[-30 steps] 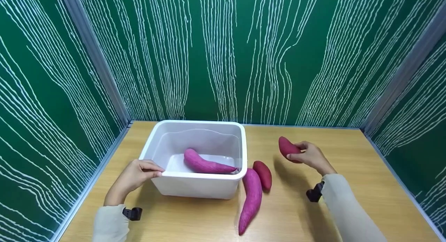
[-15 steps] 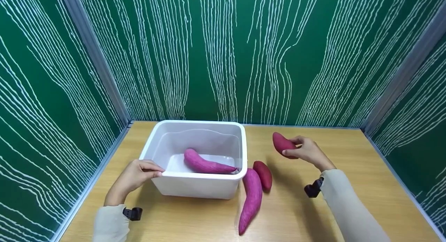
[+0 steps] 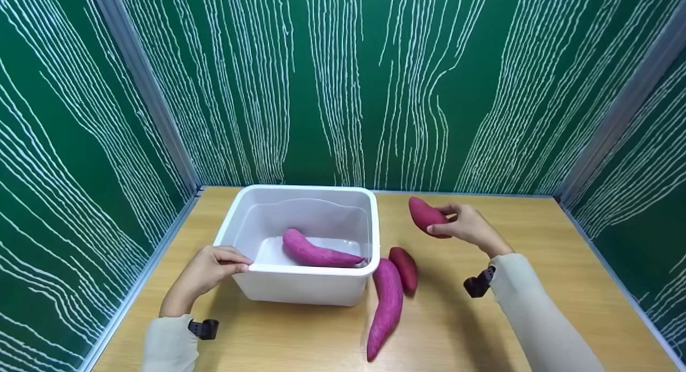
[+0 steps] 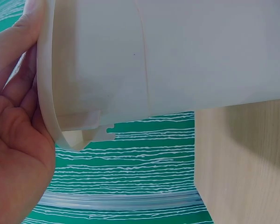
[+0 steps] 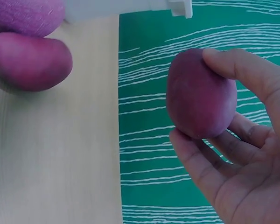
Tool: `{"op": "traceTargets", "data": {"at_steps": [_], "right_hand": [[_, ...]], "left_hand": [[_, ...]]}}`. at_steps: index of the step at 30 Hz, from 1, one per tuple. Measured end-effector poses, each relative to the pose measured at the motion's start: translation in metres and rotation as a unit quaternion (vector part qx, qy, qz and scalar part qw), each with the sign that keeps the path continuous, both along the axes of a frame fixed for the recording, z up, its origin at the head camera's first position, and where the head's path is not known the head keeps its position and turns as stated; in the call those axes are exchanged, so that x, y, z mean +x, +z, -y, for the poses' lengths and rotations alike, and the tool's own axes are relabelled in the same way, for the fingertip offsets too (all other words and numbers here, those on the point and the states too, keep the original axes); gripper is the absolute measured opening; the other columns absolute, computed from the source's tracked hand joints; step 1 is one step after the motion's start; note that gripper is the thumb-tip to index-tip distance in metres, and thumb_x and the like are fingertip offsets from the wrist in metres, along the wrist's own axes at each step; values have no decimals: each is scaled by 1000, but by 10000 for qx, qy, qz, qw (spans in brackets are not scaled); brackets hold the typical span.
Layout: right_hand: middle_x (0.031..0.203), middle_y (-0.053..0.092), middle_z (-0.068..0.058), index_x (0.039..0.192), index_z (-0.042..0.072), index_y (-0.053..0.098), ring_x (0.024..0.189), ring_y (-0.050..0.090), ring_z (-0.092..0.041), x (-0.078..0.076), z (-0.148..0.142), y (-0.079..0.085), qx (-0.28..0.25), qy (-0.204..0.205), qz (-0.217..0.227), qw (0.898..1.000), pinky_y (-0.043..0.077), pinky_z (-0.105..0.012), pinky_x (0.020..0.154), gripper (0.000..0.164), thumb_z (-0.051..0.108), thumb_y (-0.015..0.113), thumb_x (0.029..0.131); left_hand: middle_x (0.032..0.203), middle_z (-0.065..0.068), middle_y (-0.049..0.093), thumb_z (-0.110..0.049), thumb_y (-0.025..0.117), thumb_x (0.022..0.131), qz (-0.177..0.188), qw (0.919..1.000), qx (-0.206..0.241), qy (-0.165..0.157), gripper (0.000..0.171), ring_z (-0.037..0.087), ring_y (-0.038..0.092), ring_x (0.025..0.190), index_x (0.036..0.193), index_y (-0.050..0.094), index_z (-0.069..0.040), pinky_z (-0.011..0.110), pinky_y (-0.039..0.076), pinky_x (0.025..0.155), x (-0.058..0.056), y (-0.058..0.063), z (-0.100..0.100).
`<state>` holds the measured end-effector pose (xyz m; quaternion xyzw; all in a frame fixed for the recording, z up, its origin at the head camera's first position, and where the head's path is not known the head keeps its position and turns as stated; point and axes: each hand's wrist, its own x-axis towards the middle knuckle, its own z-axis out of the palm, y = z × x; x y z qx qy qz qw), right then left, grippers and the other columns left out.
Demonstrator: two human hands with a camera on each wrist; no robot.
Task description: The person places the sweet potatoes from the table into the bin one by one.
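My right hand [image 3: 471, 228] holds a dark red sweet potato [image 3: 426, 217] above the table, right of the white plastic bin [image 3: 305, 286]. In the right wrist view the thumb lies on one side of this sweet potato [image 5: 200, 93], fingertips on the other. With thumb and fingers my left hand [image 3: 211, 270] pinches the bin's rim at the front left corner. Inside the bin lies a long purple sweet potato [image 3: 316, 250]. Beside the bin's right front corner, a second long purple sweet potato [image 3: 389, 307] and a smaller red sweet potato [image 3: 405, 270] lie side by side.
The wooden table [image 3: 289, 340] carries everything. Green panels [image 3: 407, 93] with white wavy lines rise at the back and both sides, joined by grey metal posts [image 3: 621, 98]. A dark wrist camera [image 3: 478, 283] hangs from each sleeve.
My right hand has carried the red sweet potato left and slightly up, closer to the bin. My left hand and the other sweet potatoes stay in place.
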<state>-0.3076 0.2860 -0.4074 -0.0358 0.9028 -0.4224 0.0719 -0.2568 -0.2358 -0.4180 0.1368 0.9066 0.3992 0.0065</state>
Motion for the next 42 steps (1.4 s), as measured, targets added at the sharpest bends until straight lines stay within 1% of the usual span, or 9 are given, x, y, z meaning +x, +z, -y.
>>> {"op": "traceTargets", "data": {"at_steps": [5,10,17,20,25,29,33,39,42], "right_hand": [[129,54,-22,135,0,48,109,60,-32,-2,7,7,-59,155,-9,9999,51,-41,91,75,41,77,80],[128,54,-22,133,-2,49,108,60,-32,-2,14,14,-106,319,-170,9993,51,-41,91,71,38,77,80],[125,56,-21,132,-1,50,106,59,-31,-4,26,23,-74,414,-258,9988,52,-38,87,71,37,78,79],[123,57,-20,132,1,52,104,60,-30,-5,32,26,-65,462,-284,9985,53,-37,86,69,37,79,79],[122,58,-19,130,5,55,100,61,-28,-7,43,32,-205,591,-314,9976,53,-35,84,64,31,80,78],[122,58,-18,130,6,55,100,62,-28,-8,52,37,-194,668,-313,9971,54,-36,85,62,30,80,78],[122,58,-18,129,4,55,100,62,-28,-8,60,42,-141,778,-322,9963,54,-36,85,63,30,80,77],[121,59,-19,128,1,56,100,63,-29,-11,71,47,-66,924,-410,9949,55,-37,85,61,27,80,78],[121,59,-18,127,2,56,101,62,-30,-11,77,49,-11,952,-393,9947,55,-37,85,60,27,79,78]], "left_hand": [[96,5,74,-16,77,80,83,9999,18,69,12,20,61,95,90,79,-11,28,52,80,2,0,0],[96,3,74,-14,77,79,152,9998,23,142,10,20,61,95,89,79,-14,30,52,82,2,0,-1],[98,7,74,-13,77,80,93,9998,76,127,12,23,61,98,91,79,-10,41,52,89,1,3,-3],[97,7,74,-13,77,80,48,9999,70,94,11,22,61,97,91,79,-10,38,53,87,1,2,-2],[94,6,73,-12,77,80,-39,10000,59,-25,11,20,60,93,90,79,-10,22,51,77,1,-1,0],[94,6,73,-12,77,80,6,10000,63,3,11,19,60,93,90,79,-11,19,49,76,0,-2,-1],[95,6,73,-12,77,80,52,9999,60,62,11,19,60,94,90,79,-12,24,50,80,0,-1,-1],[96,6,74,-13,77,80,94,9999,104,100,11,21,61,96,91,79,-11,37,53,87,2,1,-2],[96,7,73,-13,77,80,122,9997,141,132,11,22,61,97,91,79,-11,40,52,88,2,1,-2]]}}
